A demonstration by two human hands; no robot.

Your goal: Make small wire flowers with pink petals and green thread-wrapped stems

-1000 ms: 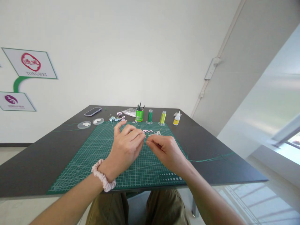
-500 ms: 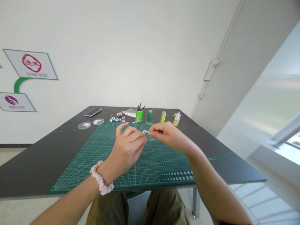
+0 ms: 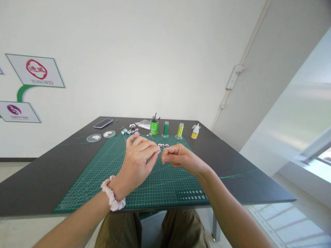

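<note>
Pinching: L hand [image 3: 139, 156] thumb+fingers together | R hand [image 3: 181, 158] curled closed, near L; any held item too fine to tell | pink pcs [image 3: 162, 145] just past grip | blue flwrs [image 3: 124, 131] beyond L look formed; amt left unclear

A single head-worn camera looks forward and down over the lap [image 3: 116, 229] at bottom centre, fairly close to the left hand [image 3: 140, 155] and right hand [image 3: 184, 159] mid-frame, wide enough to take in the table [image 3: 33, 184] below and the wall [image 3: 144, 62] above
</note>
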